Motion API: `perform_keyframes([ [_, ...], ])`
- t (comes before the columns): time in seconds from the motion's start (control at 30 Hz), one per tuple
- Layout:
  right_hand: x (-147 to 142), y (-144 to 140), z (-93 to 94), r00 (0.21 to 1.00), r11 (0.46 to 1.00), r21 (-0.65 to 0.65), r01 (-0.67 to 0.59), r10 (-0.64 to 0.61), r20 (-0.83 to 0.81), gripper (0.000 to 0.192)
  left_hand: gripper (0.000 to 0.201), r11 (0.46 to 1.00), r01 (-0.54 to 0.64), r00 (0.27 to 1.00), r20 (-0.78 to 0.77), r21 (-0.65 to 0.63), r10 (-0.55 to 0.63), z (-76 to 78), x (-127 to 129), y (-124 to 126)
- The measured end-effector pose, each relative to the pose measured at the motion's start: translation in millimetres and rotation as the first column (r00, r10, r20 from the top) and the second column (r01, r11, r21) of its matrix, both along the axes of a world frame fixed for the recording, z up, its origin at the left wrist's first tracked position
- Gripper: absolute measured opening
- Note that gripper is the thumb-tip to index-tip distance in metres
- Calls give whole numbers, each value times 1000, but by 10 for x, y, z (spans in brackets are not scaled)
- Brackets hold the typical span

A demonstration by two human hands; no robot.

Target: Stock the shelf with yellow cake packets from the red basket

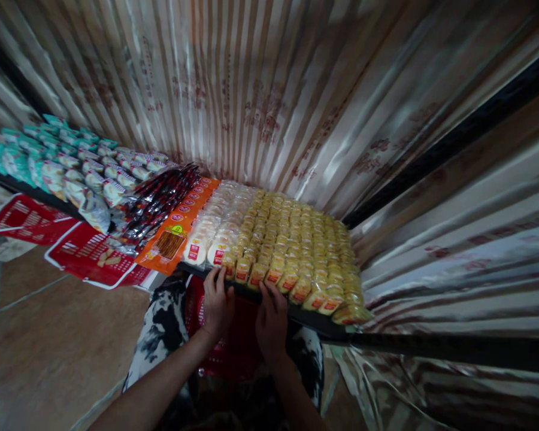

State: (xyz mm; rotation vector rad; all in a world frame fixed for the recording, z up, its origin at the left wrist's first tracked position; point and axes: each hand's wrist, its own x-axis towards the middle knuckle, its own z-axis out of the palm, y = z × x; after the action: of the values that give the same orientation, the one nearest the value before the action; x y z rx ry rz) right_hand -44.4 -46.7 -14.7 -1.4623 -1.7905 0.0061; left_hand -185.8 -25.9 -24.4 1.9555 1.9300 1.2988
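Long rows of small yellow wrapped packets (296,251) with red labels stand closely packed on a dark shelf (318,320). Left of them are rows of white wrapped packets (202,239). At the front, where white and yellow rows meet, the fingertips of my left hand (218,305) reach the lowest packets, thumb apart. My right hand (272,317) is a little to the right, its fingers stretched up against the front of the yellow rows. No packet shows inside either hand, though the palms are hidden.
An orange snack packet (175,233), dark red-and-black packets (161,203) and teal-and-white packets (63,152) fill the shelf further left. Red signs (94,254) hang below its front edge. Striped plastic sheeting (269,90) rises behind, and a black pole (449,137) slants at right.
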Motion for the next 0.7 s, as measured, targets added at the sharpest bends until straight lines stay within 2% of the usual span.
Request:
perform_keyframes([
  [0.13,-90,112,35,990,990,8,142,-142,7,42,45,1000,12,1000,-5,26,-12,11,-20,20],
  [0.27,-172,235,22,973,970,-77,229,-227,32,46,41,984,176,984,-3,30,-176,41,112,-55],
  [0.33,-194,269,15,974,968,-115,225,-225,18,49,39,972,232,973,1,25,-232,37,191,-84],
  [0.5,-206,300,59,968,963,-178,203,-225,-109,48,36,968,244,970,-5,56,-244,-2,295,-64],
  [0.7,-193,293,67,958,976,-146,159,-188,-217,46,40,954,296,955,22,41,-297,45,252,-39],
])
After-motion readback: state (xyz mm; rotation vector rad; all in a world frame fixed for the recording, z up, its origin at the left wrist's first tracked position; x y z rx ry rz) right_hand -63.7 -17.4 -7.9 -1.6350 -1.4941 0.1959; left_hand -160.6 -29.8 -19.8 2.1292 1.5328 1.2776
